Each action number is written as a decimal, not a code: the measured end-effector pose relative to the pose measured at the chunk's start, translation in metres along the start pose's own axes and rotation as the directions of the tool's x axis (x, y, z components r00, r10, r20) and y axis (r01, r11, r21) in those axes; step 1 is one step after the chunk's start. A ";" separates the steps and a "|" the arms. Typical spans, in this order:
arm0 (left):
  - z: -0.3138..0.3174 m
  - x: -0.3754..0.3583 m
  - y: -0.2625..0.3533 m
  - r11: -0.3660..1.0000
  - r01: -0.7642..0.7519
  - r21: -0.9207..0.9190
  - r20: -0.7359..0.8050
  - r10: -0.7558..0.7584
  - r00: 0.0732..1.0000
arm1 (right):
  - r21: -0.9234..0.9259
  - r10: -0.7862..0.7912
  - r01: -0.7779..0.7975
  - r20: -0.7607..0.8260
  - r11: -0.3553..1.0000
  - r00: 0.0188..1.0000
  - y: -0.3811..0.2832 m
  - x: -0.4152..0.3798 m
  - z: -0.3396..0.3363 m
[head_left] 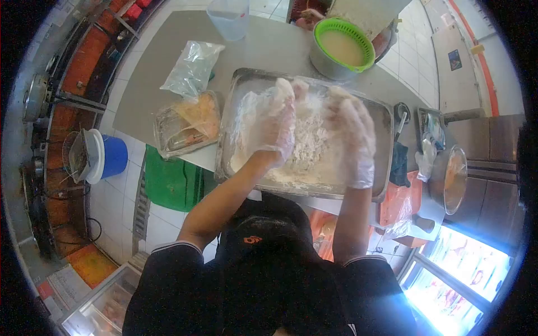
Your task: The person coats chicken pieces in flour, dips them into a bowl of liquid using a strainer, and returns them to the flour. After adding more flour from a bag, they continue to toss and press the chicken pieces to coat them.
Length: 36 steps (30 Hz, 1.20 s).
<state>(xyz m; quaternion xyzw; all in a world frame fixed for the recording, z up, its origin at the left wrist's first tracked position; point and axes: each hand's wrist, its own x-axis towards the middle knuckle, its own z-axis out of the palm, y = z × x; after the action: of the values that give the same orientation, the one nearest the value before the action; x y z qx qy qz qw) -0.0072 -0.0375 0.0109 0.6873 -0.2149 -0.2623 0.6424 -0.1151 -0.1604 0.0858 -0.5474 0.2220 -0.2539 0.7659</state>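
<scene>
Pressing down into a heap of white flour [307, 143], both hands work inside a large rectangular metal tray [386, 120] that sits at the near edge of the grey desk [269, 47], its near rim overhanging slightly toward the person. The left hand [273, 120], in a thin clear plastic glove dusted white, lies palm-down with fingers curled loosely over the flour on the tray's left half; whether it has hold of anything under the flour cannot be told. The right hand [352, 131], gloved the same way, rests just beside it on the right half, fingers bent downward into the heap, and what it grips, if anything, is hidden too.

Left of the tray, touching the desk's near-left edge, lies a clear plastic container of orange-coated pieces [185, 126], and beyond it a crumpled clear plastic bag [193, 67]. Farther back, near the far edge, a round metal bowl with a green plastic strainer holding pale liquid [343, 47] stands, and a clear plastic measuring jug [228, 18] stands at the far-left part.
</scene>
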 end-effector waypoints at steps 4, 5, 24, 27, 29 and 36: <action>-0.007 0.001 -0.020 0.721 -0.163 0.674 0.326 -0.092 0.941 | 0.135 -0.213 0.183 0.254 0.974 0.943 0.100 0.018 -0.061; -0.006 -0.002 -0.037 0.472 -0.351 0.809 0.483 -0.192 0.854 | 0.094 -0.129 0.114 0.175 0.989 0.976 0.096 0.010 -0.062; -0.181 -0.428 -0.300 0.921 0.257 -0.292 -0.725 -0.388 0.568 | -0.760 0.726 0.294 0.646 0.580 0.237 0.111 -0.285 0.196; -0.187 -0.506 -0.275 0.840 0.501 -0.207 -0.808 -0.436 0.396 | -0.612 0.678 0.494 0.733 0.618 0.060 0.177 -0.354 0.212; -0.199 -0.545 -0.243 0.842 0.537 -0.052 -0.879 -0.294 0.375 | -0.564 0.678 0.505 0.733 0.653 -0.058 0.194 -0.392 0.229; -0.207 -0.653 -0.260 0.825 -0.320 -0.467 -0.878 -0.474 0.059 | -0.585 0.647 0.286 0.727 0.759 -0.232 0.243 -0.452 0.257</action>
<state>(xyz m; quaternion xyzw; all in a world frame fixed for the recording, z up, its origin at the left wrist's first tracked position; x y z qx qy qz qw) -0.3892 0.5560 -0.1852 0.4637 0.4114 0.1951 0.7600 -0.2700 0.3776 -0.0398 -0.6861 -0.2986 0.4781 0.4599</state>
